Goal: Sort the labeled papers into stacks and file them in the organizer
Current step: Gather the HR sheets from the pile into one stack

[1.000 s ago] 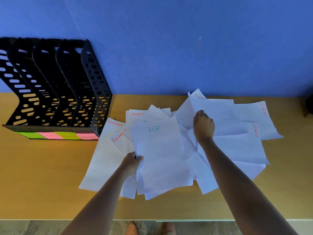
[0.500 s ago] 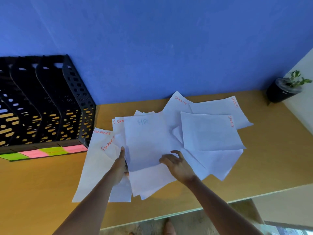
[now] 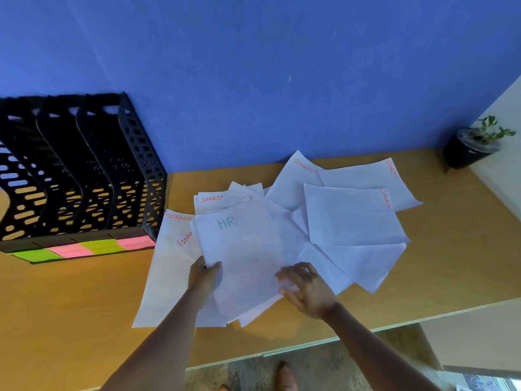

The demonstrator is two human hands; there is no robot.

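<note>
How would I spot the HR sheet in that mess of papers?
Start at the black organizer on the wooden desk, then look right to the paper pile. The HR sheet lies on top, between both hands, the only one lettered in teal, not red.
</note>
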